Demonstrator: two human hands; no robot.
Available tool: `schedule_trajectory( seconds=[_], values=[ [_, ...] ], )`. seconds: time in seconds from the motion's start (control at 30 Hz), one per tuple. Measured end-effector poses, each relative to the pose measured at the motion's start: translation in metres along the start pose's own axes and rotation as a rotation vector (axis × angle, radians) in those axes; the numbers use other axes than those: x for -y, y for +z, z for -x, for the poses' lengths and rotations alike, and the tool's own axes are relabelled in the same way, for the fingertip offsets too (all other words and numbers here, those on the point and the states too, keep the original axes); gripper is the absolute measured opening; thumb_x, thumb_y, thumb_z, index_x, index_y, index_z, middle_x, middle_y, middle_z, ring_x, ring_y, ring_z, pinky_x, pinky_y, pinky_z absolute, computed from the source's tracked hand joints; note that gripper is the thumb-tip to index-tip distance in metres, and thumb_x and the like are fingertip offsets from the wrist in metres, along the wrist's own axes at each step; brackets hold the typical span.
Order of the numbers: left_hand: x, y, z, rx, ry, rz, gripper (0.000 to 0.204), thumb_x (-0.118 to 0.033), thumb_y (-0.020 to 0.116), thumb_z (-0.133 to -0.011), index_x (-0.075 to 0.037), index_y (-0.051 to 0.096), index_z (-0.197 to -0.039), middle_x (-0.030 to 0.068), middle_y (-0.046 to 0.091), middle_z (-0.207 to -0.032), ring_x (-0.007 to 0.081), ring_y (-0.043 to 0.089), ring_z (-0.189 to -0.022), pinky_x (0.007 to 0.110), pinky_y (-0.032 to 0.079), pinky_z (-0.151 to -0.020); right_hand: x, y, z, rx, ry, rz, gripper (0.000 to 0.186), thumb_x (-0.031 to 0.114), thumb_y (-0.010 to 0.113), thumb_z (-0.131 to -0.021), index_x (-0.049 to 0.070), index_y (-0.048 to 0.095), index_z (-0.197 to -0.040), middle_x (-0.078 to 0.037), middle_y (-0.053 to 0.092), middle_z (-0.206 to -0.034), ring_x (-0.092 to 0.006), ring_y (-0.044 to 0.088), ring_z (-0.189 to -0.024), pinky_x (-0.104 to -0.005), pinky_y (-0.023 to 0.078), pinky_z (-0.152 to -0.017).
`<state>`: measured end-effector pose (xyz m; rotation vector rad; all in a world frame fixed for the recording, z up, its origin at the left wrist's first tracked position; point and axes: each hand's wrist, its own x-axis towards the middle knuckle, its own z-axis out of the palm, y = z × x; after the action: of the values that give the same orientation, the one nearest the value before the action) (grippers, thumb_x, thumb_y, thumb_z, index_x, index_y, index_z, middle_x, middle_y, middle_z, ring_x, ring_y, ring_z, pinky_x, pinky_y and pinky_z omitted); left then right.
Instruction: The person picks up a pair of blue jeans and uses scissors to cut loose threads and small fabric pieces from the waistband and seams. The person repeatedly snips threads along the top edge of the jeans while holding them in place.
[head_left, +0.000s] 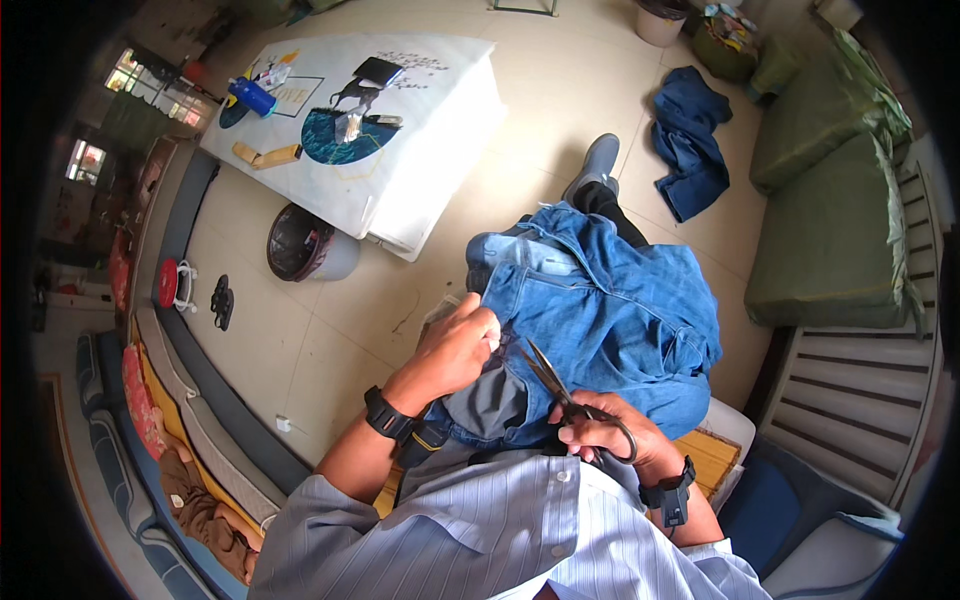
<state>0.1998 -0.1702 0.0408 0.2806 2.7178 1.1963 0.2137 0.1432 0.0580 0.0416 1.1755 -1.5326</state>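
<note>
Blue denim jeans [630,295] lie bunched over my lap, with a dark grey lining or pocket cloth [490,400] showing at the near left. My left hand [455,345] is closed in a pinch at the left edge of the denim; its fingertips are partly hidden. In my right hand [605,425] is a pair of dark metal scissors [548,372], fingers around the handles. The blades point up and left over the jeans, slightly apart, close to the left hand.
A second pair of jeans [690,145] lies on the tiled floor ahead. A white-covered table [440,130] stands ahead left, with a waste bin [340,255] beside it. Green cushions [825,230] rest on a slatted bench at right. Someone in brown [200,510] appears to lie at left.
</note>
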Motion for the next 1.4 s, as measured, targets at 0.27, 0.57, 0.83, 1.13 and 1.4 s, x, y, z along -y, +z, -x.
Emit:
schedule_trajectory(
  seconds=[0.27,0.57,0.83,1.13,1.4],
  values=[
    [0.002,-0.002,0.006,-0.051,-0.028,0.239,0.006,-0.003,0.067,-0.094,-0.004,0.061,-0.096,0.0122,0.053,-0.097,0.0308,0.059,-0.094,0.040,0.048,-0.087,0.004,0.001,-0.002,0.003,0.002,-0.029,0.033,0.023,0.079,-0.096,0.000,0.070,-0.118,-0.004,0.068,-0.081,-0.0103,0.061,-0.063,-0.0248,0.049,-0.060],
    [-0.010,0.009,0.013,-0.224,0.116,-0.257,0.007,-0.001,0.065,-0.093,-0.002,0.061,-0.098,0.0237,0.060,-0.137,0.0443,0.059,-0.127,0.054,0.047,-0.109,0.012,0.000,-0.010,0.041,0.008,-0.034,0.035,0.027,0.078,-0.097,-0.001,0.071,-0.117,-0.005,0.067,-0.078,-0.0109,0.060,-0.061,-0.0256,0.047,-0.057],
    [-0.024,0.008,0.015,-0.337,0.153,-0.303,0.012,0.001,0.066,-0.090,-0.001,0.064,-0.102,0.0212,0.060,-0.136,0.0425,0.060,-0.127,0.054,0.045,-0.111,0.016,0.004,-0.012,0.026,0.028,-0.093,0.036,0.028,0.078,-0.096,-0.002,0.072,-0.116,-0.006,0.067,-0.078,-0.0113,0.058,-0.058,-0.0256,0.044,-0.054],
    [-0.025,0.008,0.020,-0.341,0.084,-0.131,0.024,0.005,0.068,-0.086,-0.001,0.071,-0.109,0.0158,0.067,-0.110,0.0381,0.067,-0.100,0.048,0.054,-0.088,0.015,0.004,-0.011,0.019,0.029,-0.096,0.037,0.029,0.079,-0.096,-0.002,0.072,-0.115,-0.006,0.067,-0.078,-0.0109,0.058,-0.058,-0.0253,0.044,-0.054],
    [-0.016,0.008,0.010,-0.217,0.050,-0.177,0.019,0.002,0.068,-0.089,-0.002,0.073,-0.107,0.0141,0.065,-0.099,0.0367,0.069,-0.091,0.049,0.056,-0.079,0.012,0.001,-0.014,0.024,0.026,-0.090,0.038,0.030,0.079,-0.096,-0.001,0.072,-0.115,-0.006,0.067,-0.078,-0.0107,0.058,-0.059,-0.0246,0.044,-0.054]
  ],
)
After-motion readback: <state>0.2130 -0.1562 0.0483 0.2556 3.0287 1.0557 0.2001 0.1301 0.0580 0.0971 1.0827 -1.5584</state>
